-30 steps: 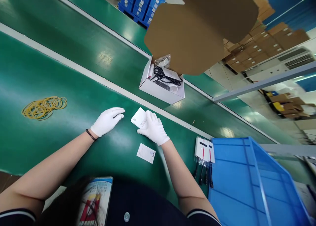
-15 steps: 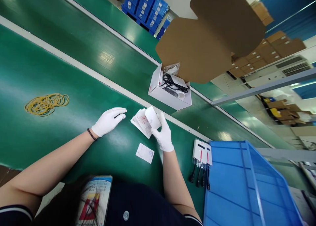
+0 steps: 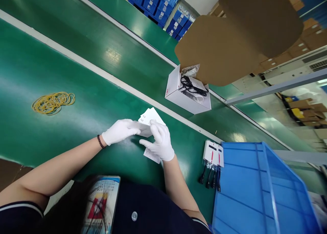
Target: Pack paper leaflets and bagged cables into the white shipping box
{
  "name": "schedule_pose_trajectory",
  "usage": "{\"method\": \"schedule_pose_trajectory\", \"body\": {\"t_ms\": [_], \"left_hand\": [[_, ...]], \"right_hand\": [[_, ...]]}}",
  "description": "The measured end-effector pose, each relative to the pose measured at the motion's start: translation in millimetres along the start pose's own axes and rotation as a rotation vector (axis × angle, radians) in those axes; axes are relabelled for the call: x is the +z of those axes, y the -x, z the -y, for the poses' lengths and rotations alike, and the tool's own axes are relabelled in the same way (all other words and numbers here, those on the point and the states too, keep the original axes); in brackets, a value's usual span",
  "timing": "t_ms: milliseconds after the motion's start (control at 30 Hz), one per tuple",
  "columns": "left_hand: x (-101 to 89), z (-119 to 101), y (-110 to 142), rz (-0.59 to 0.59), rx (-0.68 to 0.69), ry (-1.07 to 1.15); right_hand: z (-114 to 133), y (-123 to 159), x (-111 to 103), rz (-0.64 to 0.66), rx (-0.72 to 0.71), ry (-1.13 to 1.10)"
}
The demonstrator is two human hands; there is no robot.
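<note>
My left hand (image 3: pixel 121 131), white-gloved, is closed on the left end of a white booklet (image 3: pixel 145 129), which is blurred and seen nearly edge-on. My right hand (image 3: pixel 160 142), also gloved, is at the booklet's right end with thumb and fingers apart; its fingertips overlap the booklet and the papers behind, and whether they touch is unclear. Several white printed leaflets (image 3: pixel 152 114) lie fanned on the green bench just beyond the booklet. Partly hidden under my right hand lies a small printed card (image 3: pixel 151 155).
An open white box (image 3: pixel 187 101) with black cables and a brown lid stands beyond the bench strip. Yellow rubber bands (image 3: pixel 53 103) lie at left. At right, white devices with black plugs (image 3: pixel 214 154) sit beside a blue bin (image 3: pixel 240 186). Blue crates (image 3: pixel 158 5) are stacked far back.
My left hand has moved right and taken hold of the booklet that was in my right hand. My right hand has shifted left, its thumb spread, covering part of the card. The view has shifted slightly.
</note>
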State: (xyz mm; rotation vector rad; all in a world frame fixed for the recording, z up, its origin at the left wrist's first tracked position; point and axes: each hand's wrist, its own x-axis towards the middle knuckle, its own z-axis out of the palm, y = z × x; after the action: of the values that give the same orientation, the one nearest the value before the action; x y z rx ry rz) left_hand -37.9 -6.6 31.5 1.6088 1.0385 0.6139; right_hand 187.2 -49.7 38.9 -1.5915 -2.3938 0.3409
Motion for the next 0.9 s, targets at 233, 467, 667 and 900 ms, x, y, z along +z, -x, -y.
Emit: {"method": "schedule_pose_trajectory", "body": {"t_ms": [233,467,667,900], "left_hand": [[-15.9,-0.4,-4.0,-0.440,-0.059,-0.039],[-19.8,7.2,-11.5,-0.520,-0.222,0.207],[-17.5,5.8,-10.8,-0.486,-0.225,0.210],[-19.0,6.8,-10.7,-0.491,-0.235,0.248]], "right_hand": [[-3.1,24.5,-26.5,-0.027,0.168,-0.016],[11.5,68.4,-3.2,0.192,0.117,0.014],[9.4,85.3,23.8,-0.046,0.158,-0.075],[8.4,89.8,12.1,-0.208,0.213,-0.334]]}}
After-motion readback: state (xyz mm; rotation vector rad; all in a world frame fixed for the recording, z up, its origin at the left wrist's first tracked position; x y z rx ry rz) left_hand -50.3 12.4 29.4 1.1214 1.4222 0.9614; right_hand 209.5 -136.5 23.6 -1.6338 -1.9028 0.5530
